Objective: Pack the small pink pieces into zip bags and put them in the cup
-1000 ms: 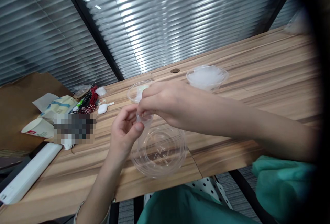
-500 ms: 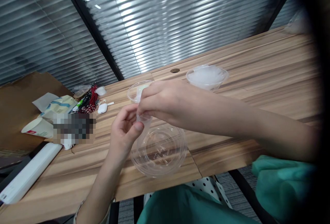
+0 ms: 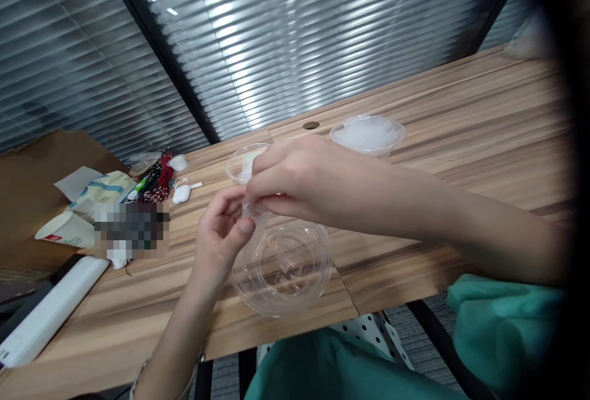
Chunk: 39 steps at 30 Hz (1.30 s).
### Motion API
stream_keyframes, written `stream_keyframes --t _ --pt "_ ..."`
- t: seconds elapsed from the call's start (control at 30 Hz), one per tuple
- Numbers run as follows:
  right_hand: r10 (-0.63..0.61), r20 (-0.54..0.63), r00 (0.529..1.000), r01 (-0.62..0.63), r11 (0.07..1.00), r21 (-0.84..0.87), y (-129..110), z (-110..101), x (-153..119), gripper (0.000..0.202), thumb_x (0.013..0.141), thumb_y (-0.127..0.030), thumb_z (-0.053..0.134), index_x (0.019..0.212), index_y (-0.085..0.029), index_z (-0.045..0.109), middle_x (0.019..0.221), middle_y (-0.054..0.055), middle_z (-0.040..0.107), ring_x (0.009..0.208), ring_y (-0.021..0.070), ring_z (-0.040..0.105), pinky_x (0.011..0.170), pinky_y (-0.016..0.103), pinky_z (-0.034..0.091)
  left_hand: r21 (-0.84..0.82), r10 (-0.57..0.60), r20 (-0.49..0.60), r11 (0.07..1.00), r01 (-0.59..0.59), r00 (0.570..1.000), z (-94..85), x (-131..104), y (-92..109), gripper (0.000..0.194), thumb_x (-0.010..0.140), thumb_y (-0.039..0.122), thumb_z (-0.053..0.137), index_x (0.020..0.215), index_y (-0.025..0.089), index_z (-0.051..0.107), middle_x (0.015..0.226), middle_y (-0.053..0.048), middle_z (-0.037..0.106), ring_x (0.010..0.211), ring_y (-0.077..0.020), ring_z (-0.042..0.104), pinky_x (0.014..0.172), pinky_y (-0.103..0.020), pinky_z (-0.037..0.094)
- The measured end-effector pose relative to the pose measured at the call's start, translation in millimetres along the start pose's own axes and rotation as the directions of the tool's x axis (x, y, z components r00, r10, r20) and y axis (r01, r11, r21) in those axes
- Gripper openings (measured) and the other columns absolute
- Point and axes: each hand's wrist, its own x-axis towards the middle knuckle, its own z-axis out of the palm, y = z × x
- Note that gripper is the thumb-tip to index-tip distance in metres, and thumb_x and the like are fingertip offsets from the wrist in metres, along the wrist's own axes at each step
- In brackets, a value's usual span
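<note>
"So, how far is the handling getting?"

"Looking unfinished, I judge: one piece is being worked, not resting. Wide clear container [image 3: 304, 301] is sitting lower centre, showing wood through its base. Clear bowl [image 3: 378, 153], upper right of centre, is holding whitish pieces [image 3: 369, 133]."

"And the hands?"

"Right hand [image 3: 306, 182] is pinching the translucent piece [image 3: 255, 234] at centre, fingertips hiding; left hand [image 3: 216, 237] is gripping it by thumb and fingers."

White earbud case [image 3: 181, 194] beside tangled red cords [image 3: 163, 176].
</note>
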Motion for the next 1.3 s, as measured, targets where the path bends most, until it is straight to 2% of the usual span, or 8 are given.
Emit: stream_keyframes --t 0.23,0.4,0.63,0.8,0.9,1.03,1.2,1.3 --pt "-0.033 -0.002 0.999 0.033 0.999 0.038 4.2 2.2 -4.2 0.023 0.090 0.001 0.054 0.086 -0.012 0.072 0.084 0.003 0.068 0.077 0.0129 0.057 0.066 0.026 0.038 0.011 -0.011 0.011 1.000 0.011 1.000 -1.1 0.0 -0.8 0.035 0.087 0.046 0.066 0.114 0.023 0.065 0.105 -0.007 0.072 0.096 -0.0205 0.070 0.084 -0.030 0.057" --pt "-0.043 0.003 0.999 0.043 0.998 0.041 4.1 3.2 -6.7 0.026 0.091 0.003 0.048 0.088 -0.012 0.069 0.084 0.002 0.064 0.080 0.0130 0.055 0.067 0.026 0.036 0.005 -0.001 0.012 1.000 0.001 1.000 -1.4 0.2 -1.1 0.035 0.088 0.046 0.065 0.114 0.023 0.066 0.104 -0.007 0.072 0.097 -0.0202 0.070 0.084 -0.029 0.057" --pt "-0.002 -0.017 1.000 0.002 1.000 0.025 1.3 1.4 -10.4 0.015 0.096 -0.008 0.045 0.088 -0.015 0.056 0.079 -0.001 0.055 0.067 0.0099 0.042 0.059 0.027 0.025 -0.038 0.008 0.042 0.999 -0.007 0.999 2.8 1.2 -0.7 0.034 0.087 0.044 0.068 0.115 0.025 0.066 0.108 -0.007 0.071 0.100 -0.0211 0.070 0.089 -0.032 0.057" --pt "-0.018 -0.008 1.000 0.018 0.998 0.063 2.3 1.8 -7.0 0.020 0.096 -0.008 0.047 0.084 -0.013 0.062 0.080 0.001 0.058 0.071 0.0117 0.047 0.062 0.027 0.028 -0.039 0.013 0.054 0.999 -0.011 0.998 3.3 0.7 -0.6 0.032 0.086 0.043 0.069 0.112 0.024 0.068 0.101 -0.004 0.070 0.093 -0.0157 0.068 0.086 -0.025 0.056" --pt "-0.035 -0.017 0.999 0.036 0.998 0.060 3.7 2.5 -5.1 0.021 0.095 -0.007 0.049 0.078 -0.012 0.061 0.077 0.001 0.057 0.071 0.0124 0.047 0.062 0.027 0.029 -0.009 -0.002 0.021 1.000 0.003 1.000 2.5 -0.4 -0.4 0.033 0.084 0.045 0.072 0.108 0.023 0.068 0.096 -0.004 0.069 0.089 -0.0163 0.068 0.085 -0.027 0.057" --pt "-0.039 -0.022 0.999 0.040 0.998 0.055 4.6 3.1 -5.6 0.020 0.095 -0.007 0.049 0.080 -0.013 0.060 0.079 0.002 0.059 0.071 0.0126 0.047 0.062 0.027 0.029 0.019 0.005 0.008 1.000 -0.005 1.000 1.5 -1.5 -0.7 0.033 0.085 0.046 0.070 0.108 0.023 0.067 0.103 -0.005 0.071 0.098 -0.0191 0.069 0.085 -0.028 0.057" --pt "-0.040 -0.017 0.999 0.041 0.998 0.049 3.7 2.1 -6.6 0.021 0.094 -0.005 0.048 0.079 -0.013 0.059 0.080 0.002 0.058 0.071 0.0123 0.047 0.062 0.027 0.029 -0.010 0.018 0.041 1.000 -0.017 0.999 1.6 -1.7 -1.7 0.029 0.088 0.041 0.068 0.112 0.025 0.067 0.107 -0.003 0.072 0.100 -0.0146 0.068 0.086 -0.022 0.055" --pt "-0.046 -0.013 0.999 0.046 0.998 0.047 3.4 1.6 -6.7 0.021 0.095 -0.004 0.048 0.079 -0.013 0.060 0.079 0.002 0.058 0.070 0.0126 0.046 0.061 0.027 0.029 0.002 0.017 0.039 1.000 -0.017 0.999 2.1 -1.9 -2.3 0.030 0.088 0.043 0.068 0.111 0.025 0.067 0.107 -0.004 0.072 0.100 -0.0158 0.069 0.085 -0.025 0.056"
